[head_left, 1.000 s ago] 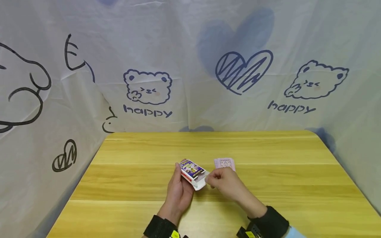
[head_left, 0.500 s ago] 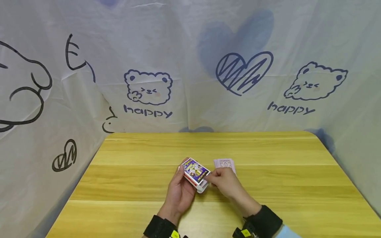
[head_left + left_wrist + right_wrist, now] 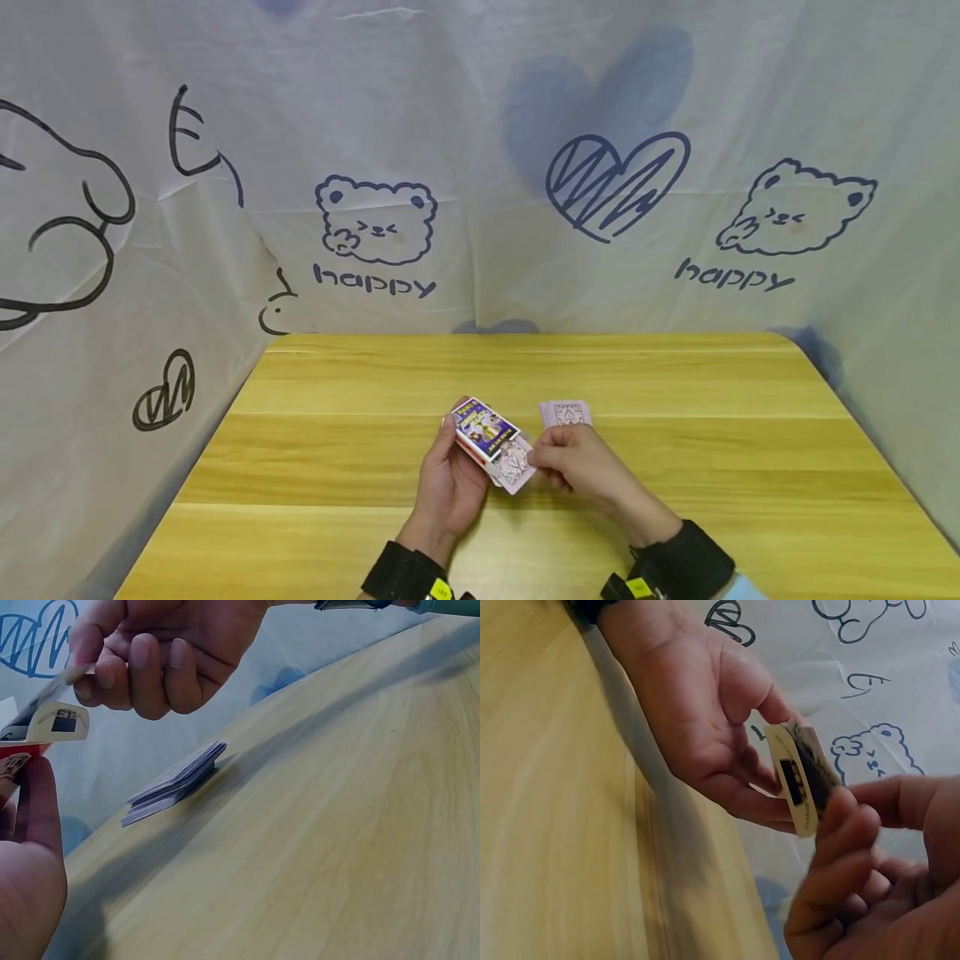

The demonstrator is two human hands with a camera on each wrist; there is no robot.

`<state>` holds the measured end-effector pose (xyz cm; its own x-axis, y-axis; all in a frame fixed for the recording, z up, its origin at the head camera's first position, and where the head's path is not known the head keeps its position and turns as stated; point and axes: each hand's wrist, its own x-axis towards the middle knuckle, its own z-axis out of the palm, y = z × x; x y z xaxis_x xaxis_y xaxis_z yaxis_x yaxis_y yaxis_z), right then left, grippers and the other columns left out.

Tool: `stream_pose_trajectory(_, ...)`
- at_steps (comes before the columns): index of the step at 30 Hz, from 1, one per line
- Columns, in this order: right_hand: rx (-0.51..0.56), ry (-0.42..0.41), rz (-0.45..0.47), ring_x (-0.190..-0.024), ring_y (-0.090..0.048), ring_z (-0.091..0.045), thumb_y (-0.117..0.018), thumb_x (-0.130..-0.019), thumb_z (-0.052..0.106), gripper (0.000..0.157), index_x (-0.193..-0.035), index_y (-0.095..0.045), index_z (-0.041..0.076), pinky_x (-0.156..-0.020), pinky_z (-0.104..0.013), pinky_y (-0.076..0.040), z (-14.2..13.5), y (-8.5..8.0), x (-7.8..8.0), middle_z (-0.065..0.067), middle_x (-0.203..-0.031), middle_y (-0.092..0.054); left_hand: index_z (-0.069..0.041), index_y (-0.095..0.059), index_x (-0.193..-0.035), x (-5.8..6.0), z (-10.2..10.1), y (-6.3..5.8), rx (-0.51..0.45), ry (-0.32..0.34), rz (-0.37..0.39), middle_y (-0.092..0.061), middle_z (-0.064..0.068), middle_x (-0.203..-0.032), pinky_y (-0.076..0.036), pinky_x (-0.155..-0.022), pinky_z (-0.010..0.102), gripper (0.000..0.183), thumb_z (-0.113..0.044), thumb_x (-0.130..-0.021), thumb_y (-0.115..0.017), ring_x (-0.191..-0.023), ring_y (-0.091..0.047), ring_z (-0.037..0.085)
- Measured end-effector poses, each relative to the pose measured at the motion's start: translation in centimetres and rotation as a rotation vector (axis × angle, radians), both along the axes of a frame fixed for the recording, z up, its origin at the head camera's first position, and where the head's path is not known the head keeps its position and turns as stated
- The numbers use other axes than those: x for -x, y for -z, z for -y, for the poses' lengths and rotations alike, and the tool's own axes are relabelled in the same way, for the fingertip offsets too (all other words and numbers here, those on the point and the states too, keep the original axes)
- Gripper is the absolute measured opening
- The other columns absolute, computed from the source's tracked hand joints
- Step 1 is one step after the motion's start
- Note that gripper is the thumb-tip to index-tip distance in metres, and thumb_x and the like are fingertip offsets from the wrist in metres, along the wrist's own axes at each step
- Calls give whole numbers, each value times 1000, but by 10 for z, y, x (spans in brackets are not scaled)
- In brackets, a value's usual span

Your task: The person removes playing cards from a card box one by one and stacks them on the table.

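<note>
My left hand (image 3: 453, 483) grips a purple and white playing-card box (image 3: 483, 427) above the table, its open end turned toward my right hand. Out of that end sticks a playing card (image 3: 513, 467) with a patterned pink back. Thumb and fingertips of my right hand (image 3: 581, 467) pinch its edge. Whether it is a single card cannot be made out. In the left wrist view, a white end flap (image 3: 64, 724) hangs off the box below the pinched card. A stack of playing cards (image 3: 568, 412) lies on the table just beyond my right hand, its edges slightly uneven.
The wood-grain table (image 3: 337, 375) reaches back to a white cloth (image 3: 480, 250) with bear and heart drawings. More cloth hangs at both sides. Black bands (image 3: 405, 571) wrap both wrists.
My right hand has reached to the box's open end, then drawn back a little to the right. A patterned card back now shows outside the box. The stack has not moved.
</note>
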<state>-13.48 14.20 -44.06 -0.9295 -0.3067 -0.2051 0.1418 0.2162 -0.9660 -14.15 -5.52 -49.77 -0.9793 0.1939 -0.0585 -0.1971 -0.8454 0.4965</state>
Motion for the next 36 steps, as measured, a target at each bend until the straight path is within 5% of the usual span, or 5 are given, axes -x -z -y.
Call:
stream_pose_trajectory(7, -35, -50, -47, -53, -41, -11, -63, -77, 0, 24, -101, -60, -4, -45, -19, -33, 0, -3, -2, 0, -64, -49, -14, -22, -152, 1, 2, 0, 19, -4, 0, -31, 8, -153, -35, -113, 29, 60, -43, -102, -42, -135, -38, 18)
stream_pose_trajectory(16, -101, -119, -143, -57, -51, -13, -71, -84, 12, 20, -90, -63, -4, -46, -20, -39, -2, -3, -4, -4, -67, -61, -15, -26, -150, 1, 2, 1, 4, 6, 15, -22, 11, -158, -34, -113, 29, 61, -45, -101, -46, -136, -37, 19)
stream_pose_trajectory(27, -66, -239, -44, -44, -32, -6, -67, -86, 11, 15, -84, -65, -4, -40, -19, -25, -22, -18, 0, 0, -63, -57, -12, -24, -151, 4, 1, 1, 34, -26, 95, -23, 8, -159, -40, -108, 25, 69, -50, -98, -47, -132, -41, 15)
stream_pose_trajectory(31, -42, -188, -46, -45, -33, -8, -65, -90, 13, 19, -88, -63, -5, -42, -19, -27, -35, -23, 5, -1, -65, -56, -13, -23, -151, 5, 1, 0, 27, -25, 114, -21, 7, -159, -41, -107, 27, 70, -52, -98, -46, -133, -40, 15)
stream_pose_trajectory(36, -93, 8, -107, -51, -37, -12, -63, -93, 18, 21, -93, -63, -3, -46, -22, -30, -50, -22, 16, -1, -63, -47, -13, -24, -150, 5, 2, 0, 19, -27, 127, -19, 8, -160, -42, -108, 30, 68, -51, -98, -46, -134, -40, 17)
